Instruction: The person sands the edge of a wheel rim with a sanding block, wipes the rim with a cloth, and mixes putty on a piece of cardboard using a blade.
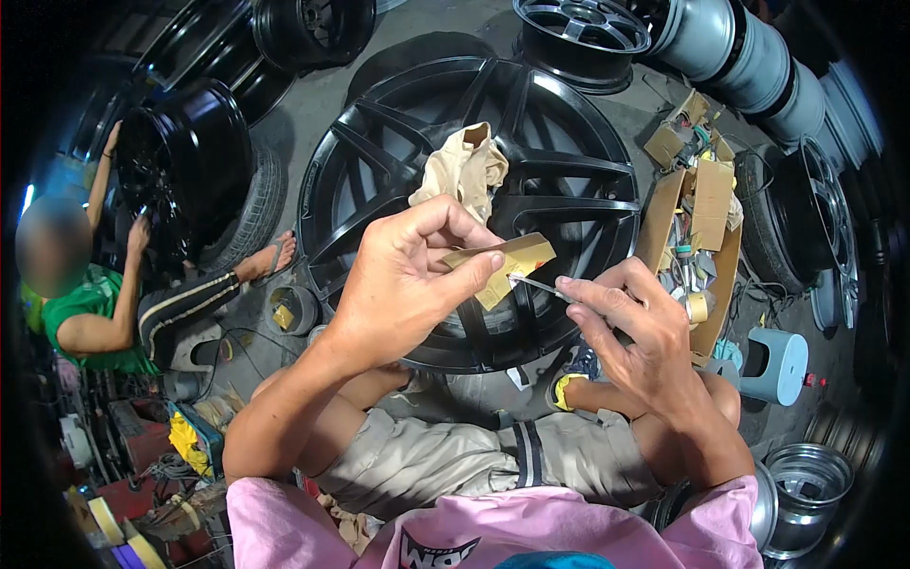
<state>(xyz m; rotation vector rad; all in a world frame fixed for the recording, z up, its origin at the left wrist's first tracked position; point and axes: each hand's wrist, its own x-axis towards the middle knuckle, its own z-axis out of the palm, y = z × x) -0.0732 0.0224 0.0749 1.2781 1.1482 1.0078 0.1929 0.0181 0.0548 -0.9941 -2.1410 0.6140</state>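
My left hand [412, 275] pinches a folded piece of yellow-brown paper [517, 264] with a small orange-red mark between thumb and fingers. In my right hand [630, 322] is a thin grey metal blade [542, 286], held by the fingertips. Its tip meets the lower part of the paper, where a small whitish spot shows. Under both hands lies a large black wheel rim [569, 204] with several spokes, face up. A crumpled beige cloth [464, 171] rests over its hub, just beyond my left hand.
Right of the rim stands a cardboard box [664, 213] of assorted supplies, near a light-blue stool [775, 365]. Several more rims [583, 33] stand around. At left, another person [104, 303] sits by a black rim [185, 152]. A small bucket [296, 310] is nearby.
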